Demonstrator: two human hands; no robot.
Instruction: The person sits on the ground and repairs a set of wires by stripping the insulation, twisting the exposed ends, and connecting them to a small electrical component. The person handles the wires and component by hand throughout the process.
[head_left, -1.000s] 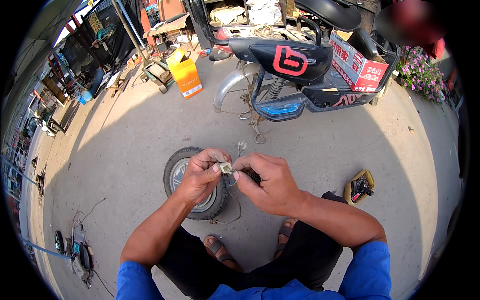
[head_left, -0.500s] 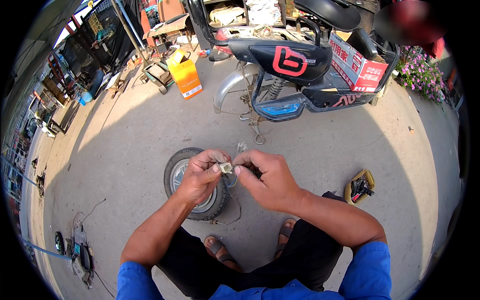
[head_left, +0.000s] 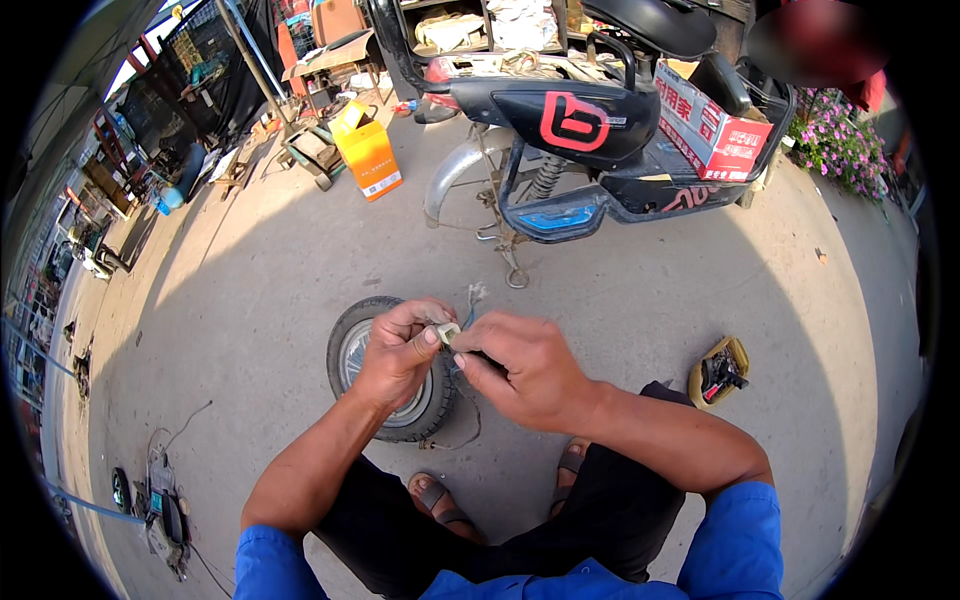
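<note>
My left hand [head_left: 400,355] pinches a small whitish plastic connector [head_left: 447,334] between thumb and fingers. My right hand [head_left: 522,372] is closed right beside it, fingertips touching the connector's right end; whatever small piece they pinch is hidden. Thin wires [head_left: 466,405] hang below the connector. Under my hands a wheel with a black tyre [head_left: 351,322] and silver rim lies on the concrete, with a cable along its lower edge.
A black scooter [head_left: 620,130] stands ahead, carrying a red-and-white carton [head_left: 730,150]. An orange box [head_left: 368,160] sits beyond, left of it. A small tool container [head_left: 718,372] is at my right, scooter parts [head_left: 165,505] lie at lower left, and pink flowers [head_left: 840,150] edge the right.
My right hand has shifted slightly left, its fingers now lower and closer over the connector's end. The connector is turned a little and sits slightly further left.
</note>
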